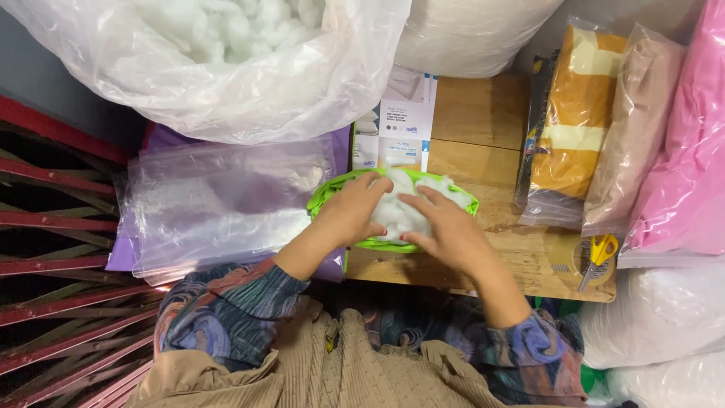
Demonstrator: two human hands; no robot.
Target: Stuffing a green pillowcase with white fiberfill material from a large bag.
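The person's left hand [353, 211] is lying with its palm down on the left side of a lump of white stuffing [400, 211], its fingers curling loosely over the fluff rather than closing tight around it. The right hand [447, 230] is pressing on the stuffing from the right, fingers spread and slightly bent, fingertips sinking into the white mass; whether either hand is actually gripping a tuft underneath cannot be told. The stuffing is sitting inside a bright green fabric cover [326, 198], whose rim is showing around both hands, and this cover is resting on the near edge of a wooden table [483, 113]. Just beside it on the left, a stack of clear plastic bags [219, 204] is lying over something purple. Above that, a big clear sack of white stuffing [226, 53] is bulging into view. A printed paper leaflet [399, 125] is lying on the table behind the green cover. On the right, packed cushions in orange-striped [578, 113], beige [634, 128] and pink [683, 143] wrapping are leaning together, and yellow-handled scissors [598, 257] are resting on a roll of tape [568, 258] near the table's corner.
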